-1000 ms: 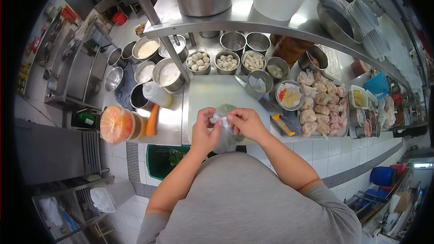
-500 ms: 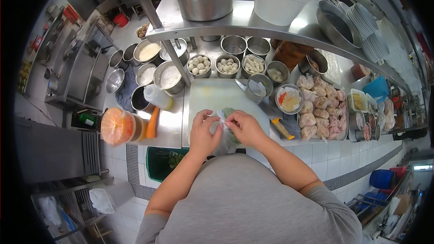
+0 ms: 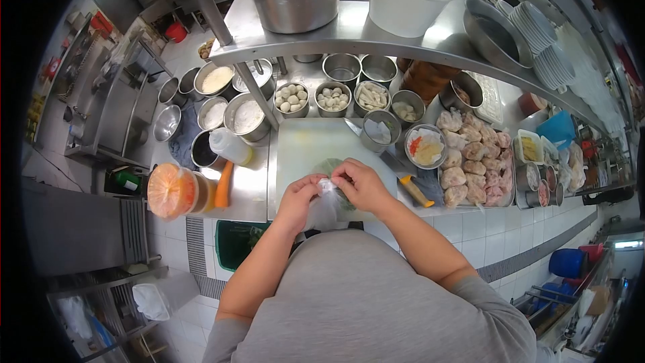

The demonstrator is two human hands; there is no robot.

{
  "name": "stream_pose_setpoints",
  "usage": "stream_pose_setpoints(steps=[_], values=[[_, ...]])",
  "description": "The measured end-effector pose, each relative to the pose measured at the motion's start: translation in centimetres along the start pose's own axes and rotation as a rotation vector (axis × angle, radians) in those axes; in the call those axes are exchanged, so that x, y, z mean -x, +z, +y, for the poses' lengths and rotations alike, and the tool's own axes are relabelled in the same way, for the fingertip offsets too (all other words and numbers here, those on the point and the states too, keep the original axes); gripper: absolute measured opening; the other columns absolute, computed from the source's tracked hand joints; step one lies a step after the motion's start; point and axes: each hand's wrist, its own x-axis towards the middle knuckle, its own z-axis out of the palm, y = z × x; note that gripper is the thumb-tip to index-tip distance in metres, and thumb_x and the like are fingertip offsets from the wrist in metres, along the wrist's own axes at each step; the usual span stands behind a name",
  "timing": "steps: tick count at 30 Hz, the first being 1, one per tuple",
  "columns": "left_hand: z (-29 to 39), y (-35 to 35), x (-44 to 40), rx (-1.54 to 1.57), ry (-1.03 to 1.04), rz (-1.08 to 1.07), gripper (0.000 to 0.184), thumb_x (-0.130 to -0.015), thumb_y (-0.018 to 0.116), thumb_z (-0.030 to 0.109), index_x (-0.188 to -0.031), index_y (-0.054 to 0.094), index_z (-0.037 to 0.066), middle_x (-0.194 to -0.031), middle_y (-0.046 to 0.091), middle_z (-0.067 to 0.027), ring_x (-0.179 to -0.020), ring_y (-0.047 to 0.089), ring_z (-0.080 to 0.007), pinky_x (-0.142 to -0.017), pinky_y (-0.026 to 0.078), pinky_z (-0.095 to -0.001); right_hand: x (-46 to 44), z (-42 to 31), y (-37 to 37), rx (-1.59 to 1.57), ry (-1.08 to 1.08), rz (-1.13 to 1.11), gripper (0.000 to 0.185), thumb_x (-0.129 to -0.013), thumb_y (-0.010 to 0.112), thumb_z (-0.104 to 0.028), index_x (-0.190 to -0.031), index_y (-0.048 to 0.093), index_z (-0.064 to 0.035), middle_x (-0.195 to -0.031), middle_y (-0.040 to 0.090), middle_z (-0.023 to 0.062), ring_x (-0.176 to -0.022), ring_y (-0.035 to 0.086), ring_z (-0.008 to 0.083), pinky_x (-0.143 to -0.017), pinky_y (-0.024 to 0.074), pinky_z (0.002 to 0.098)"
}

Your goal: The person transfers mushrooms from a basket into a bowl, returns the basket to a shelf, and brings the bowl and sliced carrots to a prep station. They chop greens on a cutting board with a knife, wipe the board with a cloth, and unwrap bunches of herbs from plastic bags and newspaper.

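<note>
A clear plastic bag (image 3: 324, 211) with something green in it sits at the near edge of a pale cutting board (image 3: 306, 138). My left hand (image 3: 299, 200) pinches the bag's gathered, twisted neck from the left. From the right, my right hand (image 3: 364, 187) pinches the same neck between thumb and fingers. The hands are close together, with the white bunched plastic between them. The green contents lie partly behind my right hand, and I cannot tell exactly what they are.
A knife (image 3: 352, 126) lies by the board's back edge near a steel pot (image 3: 379, 136). A yellow-handled tool (image 3: 416, 191) and a tray of bagged meat (image 3: 474, 161) are at right. Left stand a squeeze bottle (image 3: 228, 146) and orange-covered tub (image 3: 171, 191). A steel shelf (image 3: 322, 44) overhangs.
My hands have drawn closer together on the bag's neck, and my left fingers have closed from a looser spread. The whole view has shifted slightly.
</note>
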Motion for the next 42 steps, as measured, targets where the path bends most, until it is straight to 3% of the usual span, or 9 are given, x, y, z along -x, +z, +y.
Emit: stream_pose_setpoints(steps=[4,11,16,22,26,28,31,37,42], values=[[0.2,-0.1,-0.1,-0.096,0.039,0.011,0.022,-0.097,0.061,0.013,-0.112,0.071,0.0,-0.102,0.071,-0.0031,-0.099,0.063,-0.013,-0.095,0.046,-0.0284,0.5,-0.5,-0.4,0.29,-0.363,0.032,0.017,-0.087,0.075,-0.01,-0.103,0.071,-0.0068,-0.105,0.069,0.0068,-0.087,0.068,0.0267,-0.074,0.056,0.0367],[-0.9,-0.3,-0.4,-0.175,0.049,0.035,0.015,-0.097,0.064,0.012,-0.106,0.07,0.001,-0.101,0.069,-0.0014,-0.101,0.062,-0.0121,-0.094,0.047,-0.0285,0.2,-0.8,0.2,0.41,-0.348,-0.016,0.014,-0.086,0.07,-0.009,-0.1,0.071,-0.0072,-0.107,0.071,0.0093,-0.093,0.069,0.0327,-0.076,0.0557,0.043],[1.1,1.7,1.4,-0.997,0.727,0.317,0.02,-0.085,0.075,0.014,-0.101,0.071,0.005,-0.125,0.063,-0.0146,-0.103,0.065,-0.0281,-0.092,0.053,-0.0395,0.2,-1.0,0.6,0.217,-0.085,-0.07,0.009,-0.088,0.067,-0.008,-0.096,0.068,-0.0042,-0.096,0.069,0.0151,-0.09,0.066,0.0383,-0.076,0.0535,0.0465],[0.4,0.8,1.1,-0.968,0.679,0.295,0.018,-0.08,0.076,0.014,-0.094,0.072,0.003,-0.127,0.061,-0.0182,-0.109,0.063,-0.0375,-0.091,0.053,-0.0442,0.4,-0.9,0.8,0.179,-0.19,-0.053,0.012,-0.086,0.067,-0.002,-0.098,0.065,-0.0038,-0.093,0.068,0.0141,-0.082,0.066,0.0369,-0.073,0.0533,0.0425],[-1.1,-0.3,-0.3,-0.845,0.517,0.229,0.015,-0.085,0.071,0.012,-0.095,0.072,0.001,-0.127,0.062,-0.0148,-0.106,0.064,-0.0305,-0.094,0.051,-0.0385,0.4,-0.1,0.6,0.172,-0.159,-0.099,0.011,-0.091,0.066,-0.007,-0.101,0.066,-0.0029,-0.1,0.069,0.0156,-0.089,0.066,0.0376,-0.078,0.0535,0.0447],[-1.4,-0.7,-0.6,-0.023,0.063,0.045,0.013,-0.091,0.066,0.01,-0.096,0.071,-0.001,-0.126,0.062,-0.01,-0.104,0.062,-0.0207,-0.098,0.046,-0.0325,0.5,1.0,0.3,-0.117,0.07,-0.045,0.015,-0.092,0.066,-0.008,-0.107,0.066,-0.0034,-0.101,0.069,0.014,-0.09,0.067,0.0349,-0.079,0.0541,0.0415],[-0.3,0.2,0.2,0.18,-0.055,-0.015,0.013,-0.094,0.063,0.009,-0.096,0.071,-0.001,-0.125,0.061,-0.0068,-0.108,0.058,-0.0152,-0.102,0.042,-0.0297,0.9,3.1,0.7,-0.304,0.153,-0.053,0.016,-0.093,0.067,-0.009,-0.109,0.068,-0.0047,-0.102,0.07,0.0122,-0.09,0.068,0.0314,-0.078,0.0544,0.0385],[-0.9,-0.1,-0.4,-0.179,0.202,0.026,0.01,-0.093,0.065,0.008,-0.094,0.069,-0.001,-0.12,0.063,-0.0074,-0.11,0.059,-0.0171,-0.1,0.044,-0.0314,0.6,-0.2,-0.2,0.267,-0.353,0.002,0.017,-0.091,0.066,-0.007,-0.108,0.069,-0.0067,-0.102,0.071,0.0107,-0.092,0.068,0.0316,-0.078,0.056,0.0407],[-0.3,0.0,0.0,-0.608,0.468,0.081,0.006,-0.086,0.069,0.008,-0.089,0.068,0.003,-0.116,0.064,-0.0123,-0.109,0.061,-0.0281,-0.098,0.047,-0.0363,0.3,-0.4,-0.5,0.384,-0.307,-0.09,0.018,-0.091,0.065,-0.008,-0.109,0.069,-0.0061,-0.101,0.07,0.0119,-0.093,0.067,0.0335,-0.079,0.0555,0.0424]])
